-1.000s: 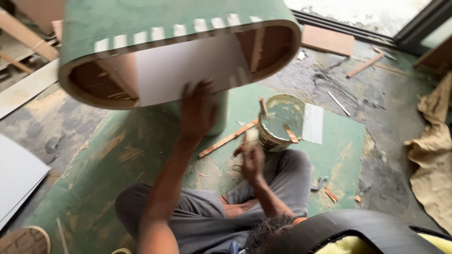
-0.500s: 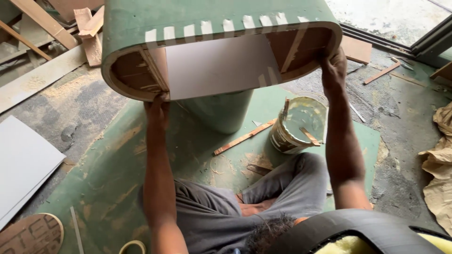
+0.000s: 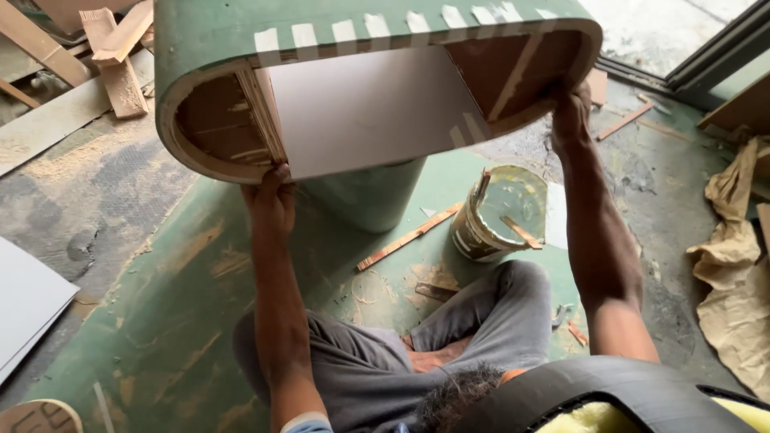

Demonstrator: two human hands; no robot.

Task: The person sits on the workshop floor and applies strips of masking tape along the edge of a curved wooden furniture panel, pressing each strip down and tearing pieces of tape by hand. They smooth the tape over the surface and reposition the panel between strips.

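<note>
A large rounded green wooden cabinet shell point(image 3: 208, 36) with an open underside and a pale inner panel is held up in front of me. My left hand point(image 3: 271, 202) grips its lower rim at the left. My right hand point(image 3: 571, 116) grips the rim at the right end. Below it a green cylindrical base point(image 3: 365, 200) stands on the green floor sheet point(image 3: 160, 321). I sit cross-legged in grey trousers.
An open paint tin point(image 3: 501, 220) with sticks in it stands right of the base. A thin wooden strip point(image 3: 409, 237) lies on the floor. Wood offcuts point(image 3: 112, 48) lie at top left, a white board point(image 3: 28, 301) at left, crumpled brown paper point(image 3: 734, 273) at right.
My right hand left the area near the tin and took the shell's right rim. My left hand shifted to the left rim. The shell has come closer and higher.
</note>
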